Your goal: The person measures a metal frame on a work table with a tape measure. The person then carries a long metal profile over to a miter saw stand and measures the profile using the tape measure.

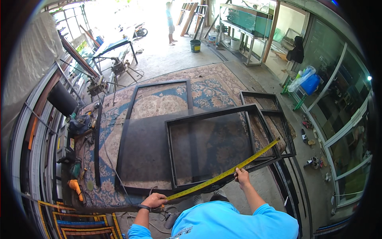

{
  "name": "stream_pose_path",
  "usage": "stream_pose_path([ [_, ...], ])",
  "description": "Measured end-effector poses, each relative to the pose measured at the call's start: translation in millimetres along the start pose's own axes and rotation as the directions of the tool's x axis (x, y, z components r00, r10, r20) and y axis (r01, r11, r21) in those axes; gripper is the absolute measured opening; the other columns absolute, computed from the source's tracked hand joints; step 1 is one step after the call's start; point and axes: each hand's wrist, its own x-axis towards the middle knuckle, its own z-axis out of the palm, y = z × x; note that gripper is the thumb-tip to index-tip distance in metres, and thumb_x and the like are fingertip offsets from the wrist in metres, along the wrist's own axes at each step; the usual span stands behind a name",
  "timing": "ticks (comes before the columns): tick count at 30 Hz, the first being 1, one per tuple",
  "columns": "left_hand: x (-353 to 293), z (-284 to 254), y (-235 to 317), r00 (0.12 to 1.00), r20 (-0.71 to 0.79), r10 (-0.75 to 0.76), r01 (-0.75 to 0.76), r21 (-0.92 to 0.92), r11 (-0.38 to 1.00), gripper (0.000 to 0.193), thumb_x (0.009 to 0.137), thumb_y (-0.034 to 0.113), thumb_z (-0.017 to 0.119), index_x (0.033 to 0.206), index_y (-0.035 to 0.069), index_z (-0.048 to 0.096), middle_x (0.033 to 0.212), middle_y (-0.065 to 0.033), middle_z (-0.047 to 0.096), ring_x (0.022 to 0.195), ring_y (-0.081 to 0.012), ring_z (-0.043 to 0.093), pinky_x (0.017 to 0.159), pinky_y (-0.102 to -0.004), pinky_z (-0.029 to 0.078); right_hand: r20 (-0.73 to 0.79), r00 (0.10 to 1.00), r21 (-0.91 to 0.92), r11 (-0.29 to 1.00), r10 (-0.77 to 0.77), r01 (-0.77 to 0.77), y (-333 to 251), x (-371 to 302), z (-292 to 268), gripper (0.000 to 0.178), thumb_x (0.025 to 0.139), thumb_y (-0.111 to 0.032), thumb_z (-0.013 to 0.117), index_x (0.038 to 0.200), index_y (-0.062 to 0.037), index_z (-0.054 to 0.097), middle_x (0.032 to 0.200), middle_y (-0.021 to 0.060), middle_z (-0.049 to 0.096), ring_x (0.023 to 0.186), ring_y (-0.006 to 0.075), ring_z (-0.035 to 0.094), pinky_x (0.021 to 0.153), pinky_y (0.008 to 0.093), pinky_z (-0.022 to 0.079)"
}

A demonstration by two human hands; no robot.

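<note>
A yellow tape measure [207, 182] lies stretched at a slant across the near edge of a black rectangular frame [170, 153]. My left hand [156, 200] is closed on its left end, just off the frame's near left corner; the tape's case is not clearly visible. My right hand [242, 177] pinches the blade partway along, by the near rail. Beyond it the blade runs on to the frame's near right corner. Dark see-through mesh or sheet shows inside the frame. Beneath it lies a larger black frame [163, 83], with a narrower divided frame [258, 94] on the right.
A patterned carpet [223, 85] lies under the frames. Power tools, including an orange one [75, 188], and a toolbox [65, 145] line the left. Long metal profiles lie at both sides. A green bucket [195, 46] and a standing person [170, 24] are far off. Glass doors [330, 75] stand right.
</note>
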Motion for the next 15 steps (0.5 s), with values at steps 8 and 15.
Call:
stream_pose_path([
  [8, 5.6, 5.9, -10.1, 0.999, 0.035, -0.042, 0.041, 0.017, 0.999, 0.032, 0.090, 0.027, 0.069, 0.112, 0.004, 0.073, 0.096, -0.0128, 0.075, 0.086, -0.0204, 0.069, 0.080, -0.0335, 0.053, 0.054, 0.998, -0.092, 0.996, 0.026, -0.021, 6.8, 4.7, -8.8, 0.021, 0.103, -0.026, 0.057, 0.094, -0.0067, 0.061, 0.069, 0.0003, 0.060, 0.049, 0.0087, 0.051, 0.048, 0.0248, 0.045],
  [15, 5.7, 7.6, -7.5, 0.999, 0.029, -0.034, 0.035, -0.022, 0.999, 0.030, 0.088, 0.027, 0.069, 0.108, 0.005, 0.073, 0.093, -0.0162, 0.074, 0.086, -0.0265, 0.071, 0.080, -0.0348, 0.054, 0.077, 0.996, -0.100, 0.994, 0.051, -0.043, 3.2, 3.2, -9.8, 0.022, 0.103, -0.025, 0.056, 0.094, -0.0062, 0.061, 0.070, 0.0018, 0.063, 0.049, 0.0099, 0.052, 0.049, 0.0260, 0.046],
])
